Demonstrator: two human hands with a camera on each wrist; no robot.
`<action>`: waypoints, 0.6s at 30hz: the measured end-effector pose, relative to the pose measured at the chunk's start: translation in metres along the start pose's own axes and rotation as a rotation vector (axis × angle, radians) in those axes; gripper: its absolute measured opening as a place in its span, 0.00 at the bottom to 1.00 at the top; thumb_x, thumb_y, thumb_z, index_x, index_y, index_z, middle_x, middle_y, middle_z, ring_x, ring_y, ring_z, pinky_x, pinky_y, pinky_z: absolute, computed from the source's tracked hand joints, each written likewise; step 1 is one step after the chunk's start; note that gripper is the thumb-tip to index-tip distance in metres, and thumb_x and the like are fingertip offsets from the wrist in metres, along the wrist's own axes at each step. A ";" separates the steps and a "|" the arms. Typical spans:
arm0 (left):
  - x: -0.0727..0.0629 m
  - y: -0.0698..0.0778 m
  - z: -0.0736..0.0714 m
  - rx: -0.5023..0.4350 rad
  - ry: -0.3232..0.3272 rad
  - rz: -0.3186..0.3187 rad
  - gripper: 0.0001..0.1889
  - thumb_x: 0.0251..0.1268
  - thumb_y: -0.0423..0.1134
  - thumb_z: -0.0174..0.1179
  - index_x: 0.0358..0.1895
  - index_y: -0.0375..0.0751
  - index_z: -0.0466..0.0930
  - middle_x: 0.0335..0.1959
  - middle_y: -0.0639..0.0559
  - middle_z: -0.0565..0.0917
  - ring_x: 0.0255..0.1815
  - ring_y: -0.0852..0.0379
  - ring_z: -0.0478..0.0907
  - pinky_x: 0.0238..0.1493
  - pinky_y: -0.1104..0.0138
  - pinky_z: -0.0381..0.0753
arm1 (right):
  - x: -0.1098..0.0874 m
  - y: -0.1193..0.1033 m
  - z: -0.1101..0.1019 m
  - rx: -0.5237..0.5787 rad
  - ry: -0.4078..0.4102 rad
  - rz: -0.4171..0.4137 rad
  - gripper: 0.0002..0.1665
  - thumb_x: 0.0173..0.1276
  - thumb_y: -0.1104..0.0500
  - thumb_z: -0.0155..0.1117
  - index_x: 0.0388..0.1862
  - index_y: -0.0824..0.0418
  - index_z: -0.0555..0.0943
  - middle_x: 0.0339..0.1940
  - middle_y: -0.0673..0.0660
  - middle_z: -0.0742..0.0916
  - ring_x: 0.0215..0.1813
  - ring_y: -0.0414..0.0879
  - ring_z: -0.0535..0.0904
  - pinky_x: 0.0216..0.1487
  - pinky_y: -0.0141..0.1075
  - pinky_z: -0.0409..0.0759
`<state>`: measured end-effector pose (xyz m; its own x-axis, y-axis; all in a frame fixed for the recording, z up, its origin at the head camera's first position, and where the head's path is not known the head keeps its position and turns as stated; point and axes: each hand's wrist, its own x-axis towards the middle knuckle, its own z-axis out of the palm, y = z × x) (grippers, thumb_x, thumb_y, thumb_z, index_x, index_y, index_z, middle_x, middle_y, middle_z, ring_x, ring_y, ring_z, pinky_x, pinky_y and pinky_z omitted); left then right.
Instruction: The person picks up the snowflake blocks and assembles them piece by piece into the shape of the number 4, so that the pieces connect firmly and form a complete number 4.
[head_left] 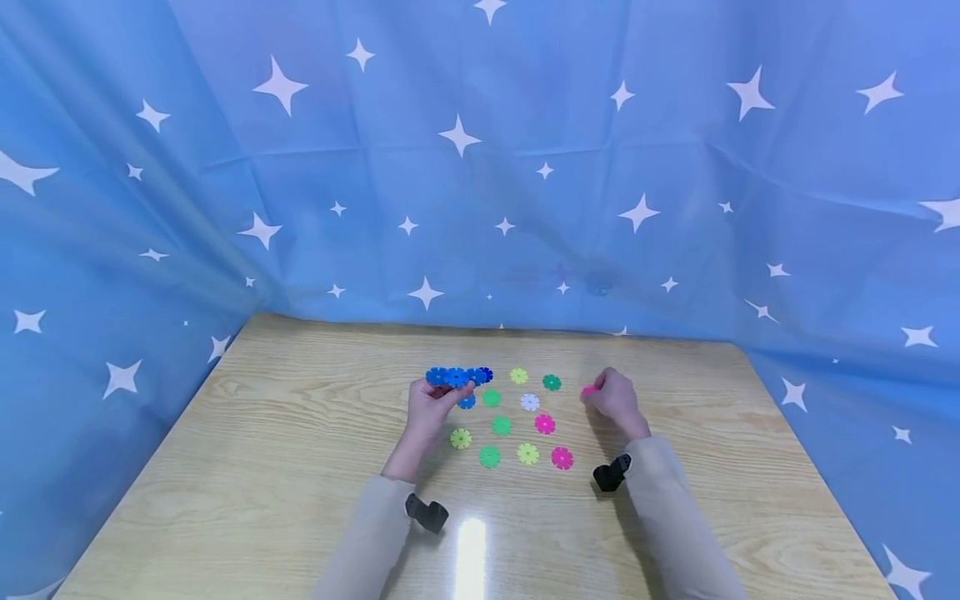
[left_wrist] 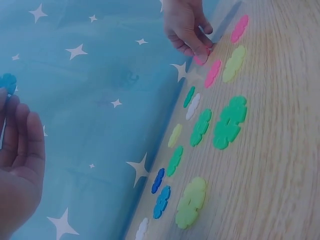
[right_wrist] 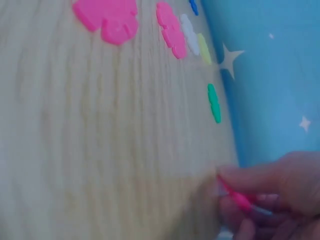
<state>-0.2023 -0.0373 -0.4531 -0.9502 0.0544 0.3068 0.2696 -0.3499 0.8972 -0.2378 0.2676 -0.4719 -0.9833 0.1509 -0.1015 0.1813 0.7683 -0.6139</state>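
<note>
My left hand [head_left: 429,407] holds up a row of joined blue notched discs [head_left: 454,377], flower-shaped, above the left part of the loose discs. In the left wrist view only one blue disc [left_wrist: 8,82] of that row shows, at the fingertips by the left edge. On the right, my right hand [head_left: 619,402] is low over the table and pinches a pink notched disc [right_wrist: 241,201] between thumb and fingers. Much of this disc is hidden by the fingers. Closest to the right hand on the table lies a dark green disc [head_left: 552,382].
Several loose discs lie flat between the hands on the wooden table [head_left: 300,467], among them a white one [head_left: 529,402], a light green one [head_left: 490,456], a yellow-green one [head_left: 528,453] and a pink one [head_left: 562,457]. A blue star-patterned curtain [head_left: 525,275] closes off the back and sides.
</note>
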 end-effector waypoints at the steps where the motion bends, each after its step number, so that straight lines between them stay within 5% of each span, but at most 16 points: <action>1: 0.000 0.000 0.000 0.001 0.005 -0.001 0.19 0.55 0.21 0.61 0.21 0.54 0.81 0.22 0.61 0.83 0.26 0.65 0.80 0.34 0.73 0.81 | 0.000 0.001 0.001 0.014 0.020 -0.011 0.11 0.59 0.65 0.64 0.29 0.68 0.71 0.25 0.59 0.77 0.26 0.47 0.70 0.24 0.33 0.69; 7: -0.001 0.000 0.000 0.023 0.031 -0.016 0.18 0.54 0.22 0.62 0.21 0.54 0.81 0.22 0.61 0.83 0.26 0.65 0.79 0.36 0.69 0.82 | -0.005 0.006 0.007 0.069 0.141 -0.119 0.06 0.62 0.70 0.60 0.34 0.73 0.74 0.27 0.63 0.80 0.29 0.51 0.74 0.26 0.34 0.71; 11: -0.001 0.000 0.000 0.028 0.033 -0.024 0.17 0.54 0.21 0.62 0.21 0.51 0.81 0.21 0.61 0.82 0.26 0.65 0.79 0.35 0.71 0.82 | -0.015 -0.002 0.007 0.161 0.118 -0.118 0.08 0.63 0.70 0.58 0.41 0.74 0.75 0.30 0.65 0.81 0.30 0.52 0.78 0.27 0.33 0.75; 18: 0.000 0.001 0.002 0.053 0.044 -0.021 0.06 0.54 0.20 0.62 0.27 0.18 0.74 0.21 0.61 0.82 0.24 0.66 0.78 0.32 0.73 0.81 | -0.034 -0.032 0.009 0.467 0.006 -0.012 0.11 0.63 0.66 0.63 0.41 0.74 0.78 0.24 0.56 0.85 0.26 0.46 0.83 0.28 0.35 0.83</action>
<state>-0.2018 -0.0354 -0.4519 -0.9614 0.0196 0.2743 0.2562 -0.2988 0.9193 -0.2103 0.2327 -0.4557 -0.9850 0.1482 -0.0883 0.1422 0.4076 -0.9020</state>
